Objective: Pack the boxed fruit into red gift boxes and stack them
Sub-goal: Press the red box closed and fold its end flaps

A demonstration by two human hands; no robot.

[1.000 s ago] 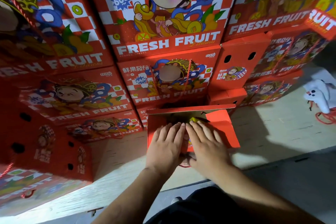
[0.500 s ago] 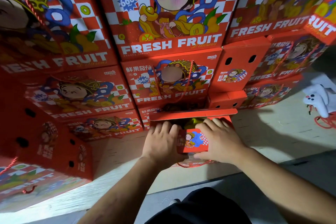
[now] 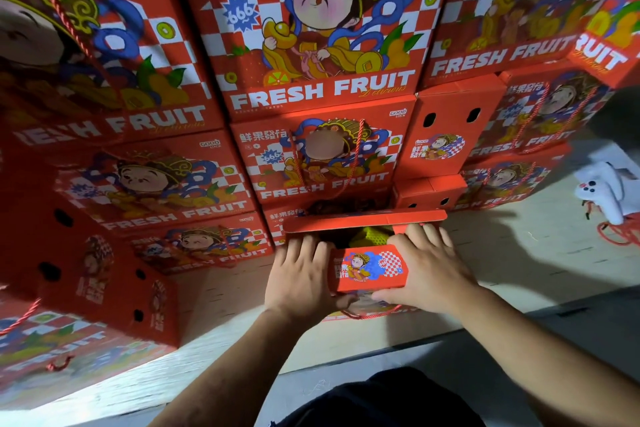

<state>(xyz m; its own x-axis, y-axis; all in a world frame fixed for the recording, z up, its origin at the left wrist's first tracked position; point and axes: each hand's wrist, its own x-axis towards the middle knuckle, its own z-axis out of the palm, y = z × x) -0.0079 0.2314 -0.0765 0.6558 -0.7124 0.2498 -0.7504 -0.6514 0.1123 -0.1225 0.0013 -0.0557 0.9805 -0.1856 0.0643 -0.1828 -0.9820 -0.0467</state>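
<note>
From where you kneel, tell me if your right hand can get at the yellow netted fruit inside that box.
Probably yes. The right hand grips the box's near flap, beside the opening where the yellow netted fruit shows. The far flap stands raised, leaving a gap, though a narrow one.

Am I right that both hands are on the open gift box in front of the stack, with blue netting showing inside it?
Not quite: the head view shows the netting inside is yellow, not blue. The rest holds: the left hand and right hand are both on the open gift box before the stack.
</note>
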